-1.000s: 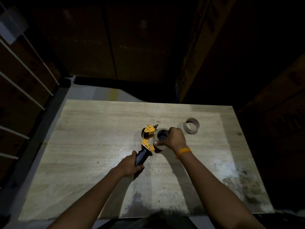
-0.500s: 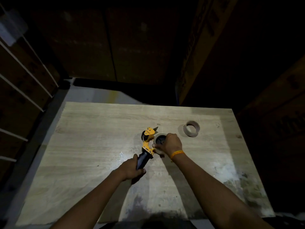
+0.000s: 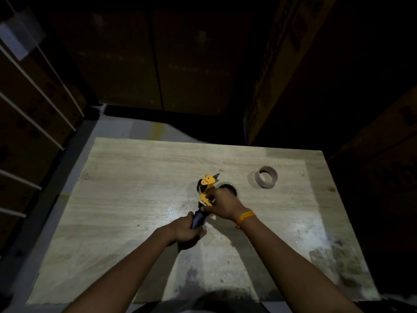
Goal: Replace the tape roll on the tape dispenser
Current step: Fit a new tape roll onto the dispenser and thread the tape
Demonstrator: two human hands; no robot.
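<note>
Dim storeroom, dark cartons (image 3: pixel 282 71) stacked behind and to the right of a pale wood-grain bench (image 3: pixel 126 199) lit from above. Tape dispenser (image 3: pixel 204 195), yellow frame with dark handle, sits near the bench centre, handle pointing toward the near edge, cutter end toward the far edge. Left hand (image 3: pixel 186 230) comes in from the near edge, forearm angled up-right, fingers clenched around the dark handle. Right hand (image 3: pixel 223 205) reaches in from the near right, wrist bent left, orange band at the wrist; fingertips pinch at the yellow frame. Whether they grip frame or tape end: can't tell. Tape roll (image 3: pixel 229 188) on the dispenser is mostly hidden behind the right hand, only a dark arc showing. Bare cardboard core (image 3: pixel 266 177) lies on its side toward the far right corner, well apart from both hands.
</note>
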